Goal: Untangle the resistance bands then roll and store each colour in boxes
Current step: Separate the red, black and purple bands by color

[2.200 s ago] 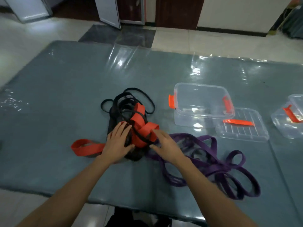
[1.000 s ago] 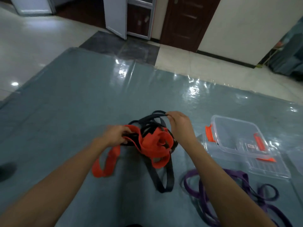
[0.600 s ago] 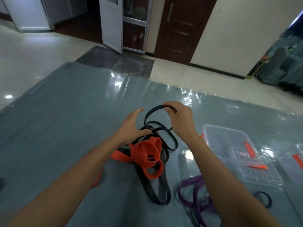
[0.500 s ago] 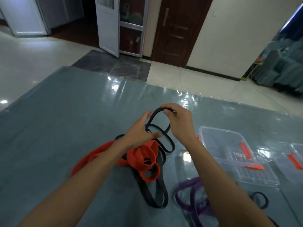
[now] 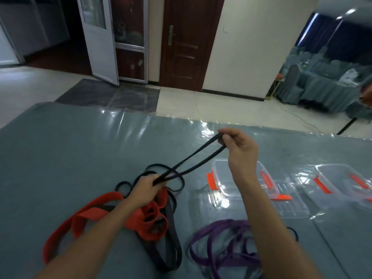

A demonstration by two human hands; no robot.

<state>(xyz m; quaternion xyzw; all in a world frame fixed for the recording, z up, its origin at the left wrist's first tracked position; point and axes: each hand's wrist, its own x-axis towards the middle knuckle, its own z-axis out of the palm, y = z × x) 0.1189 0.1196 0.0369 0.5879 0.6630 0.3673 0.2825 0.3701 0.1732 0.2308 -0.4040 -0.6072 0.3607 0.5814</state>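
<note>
Right hand (image 5: 241, 150): your fingers pinch the far end of the black band (image 5: 193, 160).
Left hand (image 5: 145, 190): grips its strands just above the red band (image 5: 149, 216) (nearer the tangle).
Axis: taut, rising rightward from there.

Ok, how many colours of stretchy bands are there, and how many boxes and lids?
Band colours: 3, black band, orange band, purple band
Clear boxes: 2
Loose lid: 1
Total: 6

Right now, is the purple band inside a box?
No, the purple band lies loose on the table, nearer than the clear box and outside it.
</note>
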